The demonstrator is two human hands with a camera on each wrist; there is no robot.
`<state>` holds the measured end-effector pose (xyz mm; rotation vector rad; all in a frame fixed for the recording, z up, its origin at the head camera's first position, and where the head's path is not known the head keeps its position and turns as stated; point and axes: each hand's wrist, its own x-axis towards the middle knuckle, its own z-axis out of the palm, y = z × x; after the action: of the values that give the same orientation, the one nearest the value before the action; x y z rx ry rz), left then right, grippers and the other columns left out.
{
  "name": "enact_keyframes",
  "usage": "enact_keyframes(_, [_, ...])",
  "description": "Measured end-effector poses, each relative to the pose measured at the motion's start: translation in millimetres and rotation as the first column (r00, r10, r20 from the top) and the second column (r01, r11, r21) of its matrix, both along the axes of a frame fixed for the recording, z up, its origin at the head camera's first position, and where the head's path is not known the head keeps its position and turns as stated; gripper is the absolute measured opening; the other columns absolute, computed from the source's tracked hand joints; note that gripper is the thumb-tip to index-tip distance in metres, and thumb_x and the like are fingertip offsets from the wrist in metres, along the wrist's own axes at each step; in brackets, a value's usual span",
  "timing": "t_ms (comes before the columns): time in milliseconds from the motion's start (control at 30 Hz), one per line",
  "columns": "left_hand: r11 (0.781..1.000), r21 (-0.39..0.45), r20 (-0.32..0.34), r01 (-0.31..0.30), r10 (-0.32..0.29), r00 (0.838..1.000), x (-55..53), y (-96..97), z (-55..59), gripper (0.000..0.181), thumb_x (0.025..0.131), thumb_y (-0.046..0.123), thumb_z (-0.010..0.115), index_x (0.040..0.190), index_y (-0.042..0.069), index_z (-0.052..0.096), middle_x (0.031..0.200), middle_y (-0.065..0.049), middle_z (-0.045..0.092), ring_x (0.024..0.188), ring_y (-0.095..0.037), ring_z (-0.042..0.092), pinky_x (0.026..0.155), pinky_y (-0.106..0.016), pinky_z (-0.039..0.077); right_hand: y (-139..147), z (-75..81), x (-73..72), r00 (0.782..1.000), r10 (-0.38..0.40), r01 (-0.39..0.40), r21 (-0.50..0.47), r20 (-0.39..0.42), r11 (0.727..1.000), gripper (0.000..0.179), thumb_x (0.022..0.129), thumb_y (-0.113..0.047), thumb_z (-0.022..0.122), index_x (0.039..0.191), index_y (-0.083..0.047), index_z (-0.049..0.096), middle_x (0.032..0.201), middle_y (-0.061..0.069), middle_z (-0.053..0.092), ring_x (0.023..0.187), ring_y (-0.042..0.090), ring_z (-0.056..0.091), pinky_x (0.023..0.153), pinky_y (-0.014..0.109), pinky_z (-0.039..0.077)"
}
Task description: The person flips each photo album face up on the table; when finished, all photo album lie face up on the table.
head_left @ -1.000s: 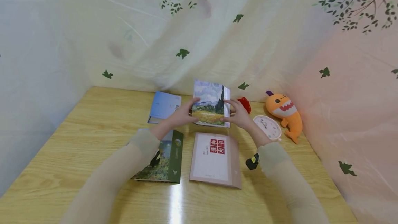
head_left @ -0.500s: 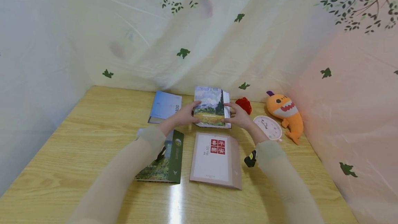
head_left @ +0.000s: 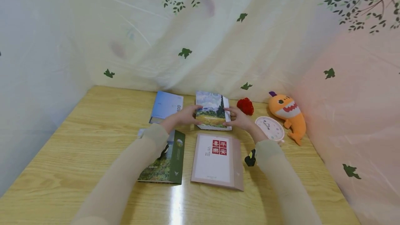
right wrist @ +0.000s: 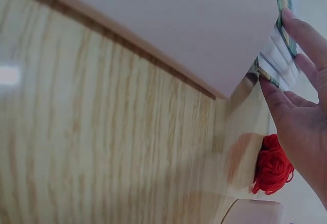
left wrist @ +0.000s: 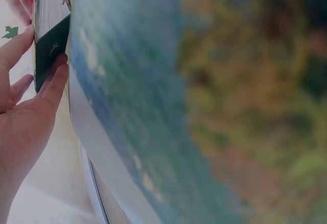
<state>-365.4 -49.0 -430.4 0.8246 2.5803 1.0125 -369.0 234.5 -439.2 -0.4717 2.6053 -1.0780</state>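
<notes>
A thick book with a painted landscape cover [head_left: 210, 111] lies near the back of the table, or just above it; I cannot tell which. My left hand [head_left: 186, 115] grips its left side, and my right hand [head_left: 240, 118] holds the right side, thumbs toward the front edge. In the left wrist view the left hand [left wrist: 30, 116] has its fingers along the book's dark green spine [left wrist: 52, 47]. The right wrist view has the right hand [right wrist: 306, 116] pinching the covers and page edges [right wrist: 280, 55]. The book's underside is hidden.
Left of it lies a blue book [head_left: 167, 105]. Nearer are a green album [head_left: 175, 160], partly under the left forearm, and a pink-and-white book [head_left: 214, 162]. Red yarn [head_left: 245, 106], a pink round clock [head_left: 271, 128] and an orange shark plush [head_left: 287, 114] stand at the right.
Both hands have lowered the landscape book toward the table, bringing it slightly nearer to me. The other books, yarn, clock and plush have stayed in place.
</notes>
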Motion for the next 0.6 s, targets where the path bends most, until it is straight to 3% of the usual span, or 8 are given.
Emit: enact_keyframes(600, [1.0, -0.014, 0.044, 0.001, 0.0, 0.999, -2.2, 1.1, 1.0, 0.076, 0.085, 0.018, 0.071, 0.146, 0.0, 0.03, 0.147, -0.018, 0.035, 0.124, -0.032, 0.047, 0.105, -0.039, 0.039, 2.6, -2.2, -5.1, 0.998, -0.005, 0.002, 0.042, 0.065, 0.999, 0.08, 0.082, -0.031, 0.074, 0.148, -0.02, 0.031, 0.148, 0.019, 0.032, 0.129, 0.043, 0.039, 0.105, 0.055, 0.035])
